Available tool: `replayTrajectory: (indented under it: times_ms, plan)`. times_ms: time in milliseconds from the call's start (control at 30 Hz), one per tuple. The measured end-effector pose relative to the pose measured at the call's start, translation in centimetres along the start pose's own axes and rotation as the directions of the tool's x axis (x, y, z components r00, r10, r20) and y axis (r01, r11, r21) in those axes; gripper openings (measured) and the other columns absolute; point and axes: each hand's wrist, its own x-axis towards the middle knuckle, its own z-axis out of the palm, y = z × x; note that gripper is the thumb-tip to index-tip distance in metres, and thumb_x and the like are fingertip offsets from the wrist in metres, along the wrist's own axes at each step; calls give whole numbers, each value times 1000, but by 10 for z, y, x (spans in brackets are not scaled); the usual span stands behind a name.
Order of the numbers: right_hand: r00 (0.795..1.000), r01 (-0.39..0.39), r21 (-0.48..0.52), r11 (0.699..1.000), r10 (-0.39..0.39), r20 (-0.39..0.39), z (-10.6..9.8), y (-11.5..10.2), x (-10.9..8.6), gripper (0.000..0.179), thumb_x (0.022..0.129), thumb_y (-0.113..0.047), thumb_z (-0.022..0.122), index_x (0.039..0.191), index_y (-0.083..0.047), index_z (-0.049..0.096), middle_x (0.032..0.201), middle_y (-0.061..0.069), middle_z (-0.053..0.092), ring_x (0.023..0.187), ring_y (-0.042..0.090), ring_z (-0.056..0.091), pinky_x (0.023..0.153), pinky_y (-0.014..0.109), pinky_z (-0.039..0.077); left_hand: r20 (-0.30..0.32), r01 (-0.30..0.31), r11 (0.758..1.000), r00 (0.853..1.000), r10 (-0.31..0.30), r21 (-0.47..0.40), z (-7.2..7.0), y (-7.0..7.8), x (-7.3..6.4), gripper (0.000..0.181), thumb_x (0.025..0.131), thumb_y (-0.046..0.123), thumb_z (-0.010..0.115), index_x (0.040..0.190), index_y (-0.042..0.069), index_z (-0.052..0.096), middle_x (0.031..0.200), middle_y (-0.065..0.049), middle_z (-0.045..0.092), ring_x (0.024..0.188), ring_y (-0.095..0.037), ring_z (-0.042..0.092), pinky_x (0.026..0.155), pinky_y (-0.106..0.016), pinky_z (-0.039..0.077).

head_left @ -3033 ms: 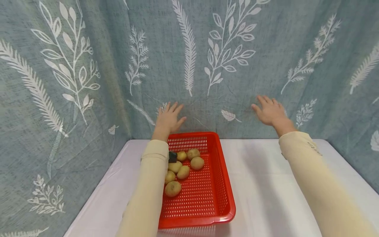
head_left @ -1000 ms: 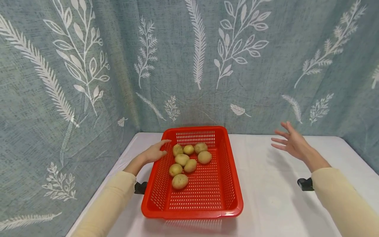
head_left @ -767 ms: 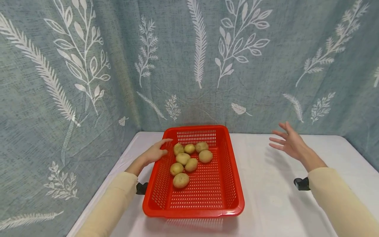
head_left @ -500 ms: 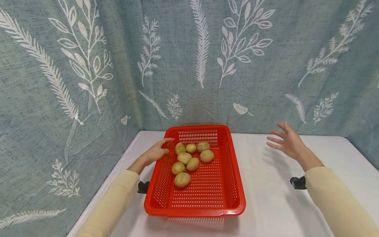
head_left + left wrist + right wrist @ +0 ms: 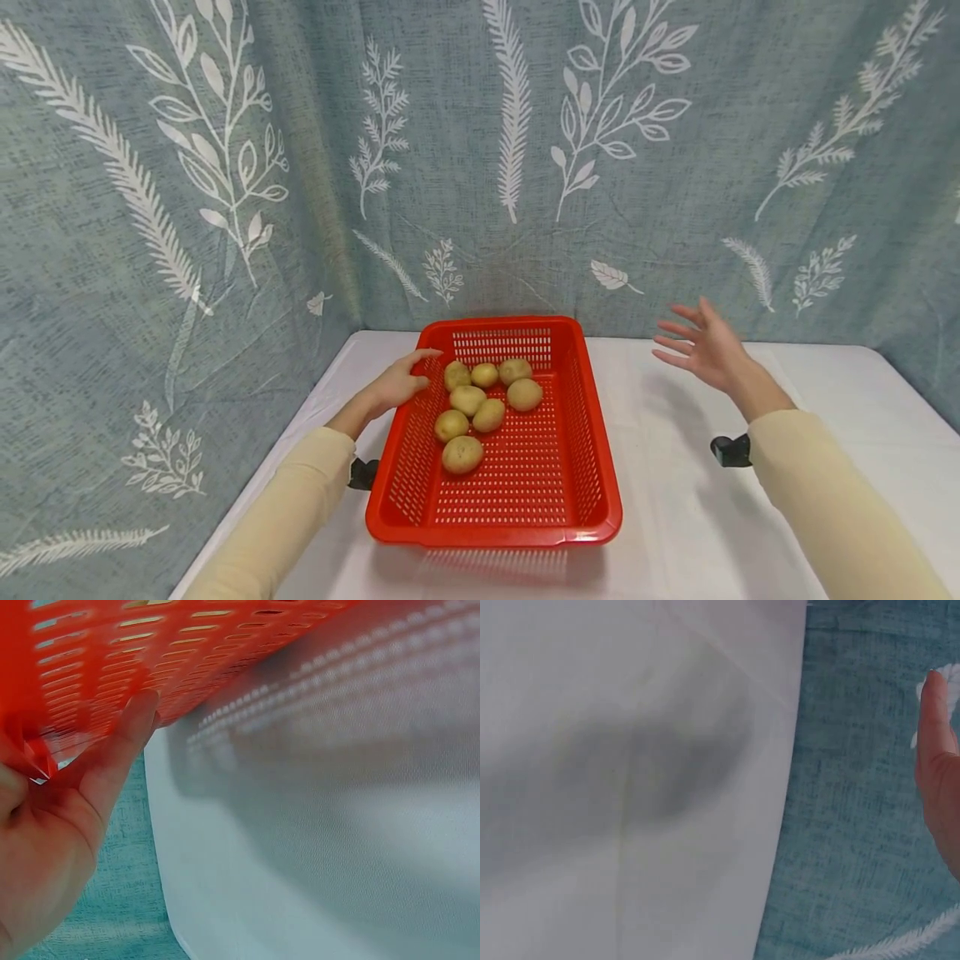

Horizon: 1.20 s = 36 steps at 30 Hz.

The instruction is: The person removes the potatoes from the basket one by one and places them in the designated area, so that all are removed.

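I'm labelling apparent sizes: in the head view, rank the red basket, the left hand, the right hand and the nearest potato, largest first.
1. Red basket
2. Left hand and right hand: too alike to rank
3. Nearest potato

Right fingers (image 5: 679, 330) leftward; nearer basket (image 5: 495, 537)

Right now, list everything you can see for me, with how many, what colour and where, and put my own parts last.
Basket: one, red, on the table, left of your right hand
Potatoes: eight, yellowish-brown, in the basket, mostly toward its left and back
Table: one, white-covered, under the basket
Patterned cloth: number of pieces unclear, blue-green with white leaves, behind and beside the table
Black wrist units: two, black, one at each wrist
Sleeves: two, cream, on your forearms
Left hand: one, gripping the basket's left rim
Right hand: one, open, right of the basket
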Motion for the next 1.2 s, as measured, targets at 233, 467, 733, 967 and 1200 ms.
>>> replayTrajectory:
  times_ms: [233,467,733,967,1200]
  plan:
    - [999,23,-68,997,-21,37,26,-4,9,77,96,-58,22,154,-16,-5,157,14,-5,142,34,5,109,45,22,-3,18,1000,1000,-18,3,0,1,1,56,87,-5,43,142,0,37,123,-23,49,90,-24,54,78,-33,47]
    - [997,57,-124,991,-51,50,63,-8,20,70,99,-53,20,154,-14,3,157,16,5,140,36,15,107,46,25,9,38,999,999,-38,-2,0,5,3,54,89,-5,42,143,1,36,129,-26,47,98,-29,57,83,-39,50]
    - [997,41,-57,998,-37,64,113,-2,39,64,101,-48,21,154,-14,11,156,16,14,138,36,22,106,47,29,10,43,999,999,-43,5,-1,5,2,53,90,-5,41,142,0,36,131,-27,46,102,-31,58,84,-41,50]
    - [999,6,11,1000,-7,51,151,15,49,62,101,-48,24,153,-14,21,150,17,28,134,35,31,102,49,35,18,31,998,999,-32,49,-2,5,4,53,89,-6,41,142,0,36,130,-27,46,100,-31,59,84,-41,50]
    - [999,-27,106,994,22,46,171,40,57,61,101,-49,27,151,-14,27,148,16,32,133,35,34,101,48,36,25,47,997,998,-49,61,-1,4,6,53,90,-6,41,142,1,37,132,-26,45,101,-32,57,85,-42,50]
